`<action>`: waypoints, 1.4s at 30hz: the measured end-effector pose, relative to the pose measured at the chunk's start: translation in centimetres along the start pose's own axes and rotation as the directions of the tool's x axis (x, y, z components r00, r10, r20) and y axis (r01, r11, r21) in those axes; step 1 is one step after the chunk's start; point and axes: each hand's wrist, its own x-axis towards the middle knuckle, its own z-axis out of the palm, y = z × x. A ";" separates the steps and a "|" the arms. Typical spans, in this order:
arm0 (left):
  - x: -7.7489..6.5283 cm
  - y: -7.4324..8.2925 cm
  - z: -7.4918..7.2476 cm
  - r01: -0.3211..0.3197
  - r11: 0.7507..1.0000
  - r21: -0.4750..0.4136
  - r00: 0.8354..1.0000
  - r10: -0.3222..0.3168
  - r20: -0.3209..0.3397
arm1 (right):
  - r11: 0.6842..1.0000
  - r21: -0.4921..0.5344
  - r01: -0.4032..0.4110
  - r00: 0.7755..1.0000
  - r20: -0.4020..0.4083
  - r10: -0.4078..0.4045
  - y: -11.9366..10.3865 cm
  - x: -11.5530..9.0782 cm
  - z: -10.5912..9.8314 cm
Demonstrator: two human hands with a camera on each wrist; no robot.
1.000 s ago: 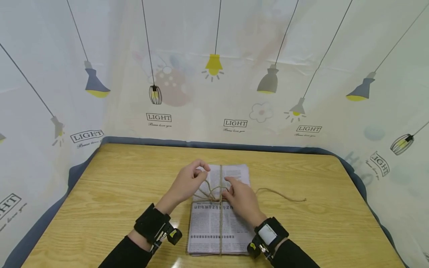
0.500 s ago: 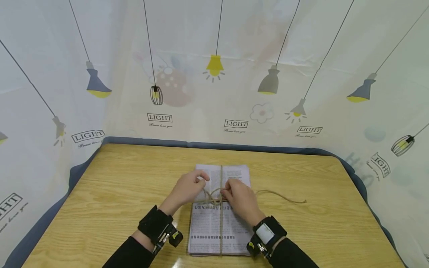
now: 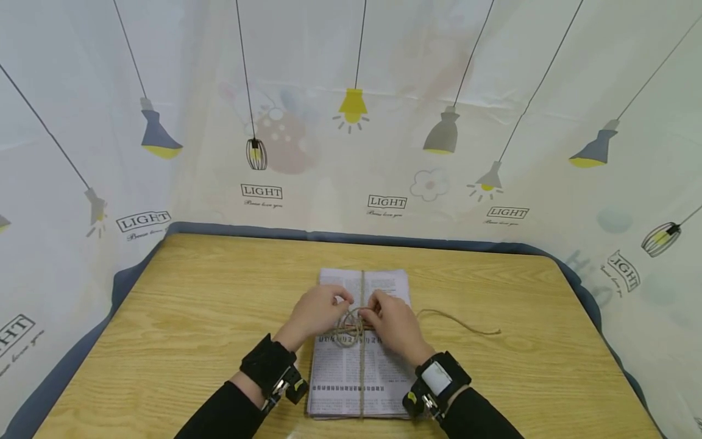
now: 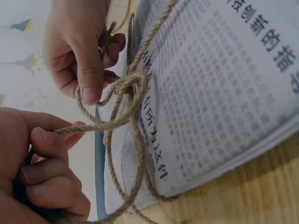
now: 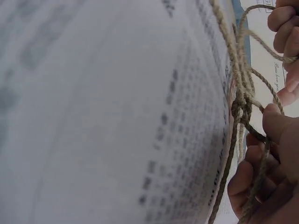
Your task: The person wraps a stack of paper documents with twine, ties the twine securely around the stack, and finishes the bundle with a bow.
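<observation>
A stack of newspapers [image 3: 337, 369] lies on the wooden table, with jute twine [image 3: 362, 384] crossing it lengthwise and widthwise. Over the crossing sits a loose knot [image 4: 131, 86] with loops around it. My left hand [image 3: 320, 310] pinches one strand between thumb and forefinger, left of the knot; a large loop of twine [image 4: 139, 163] hangs near it in the left wrist view. Close on the other side, my right hand [image 3: 396, 323] holds a small loop at the knot between thumb and fingers. In the right wrist view, another strand [image 5: 261, 175] runs across its curled fingers.
A free twine end [image 3: 460, 320] trails rightward over the table [image 3: 219, 305]. Behind the table hangs a pale cloth [image 3: 329, 201] printed with lamps. Each wrist wears a black strap with a camera [image 3: 297, 390].
My left hand has come down and right, toward the knot and the right hand, drawing twine into a loop over it. The right hand's fingers have closed together on the twine, the hand nearly still.
</observation>
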 end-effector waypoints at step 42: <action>1.3 -0.2 0.0 0.066 0.995 -0.069 0.974 -0.049 0.223 | 0.952 0.307 0.001 0.981 0.185 -0.061 1.5 0.3 -2.3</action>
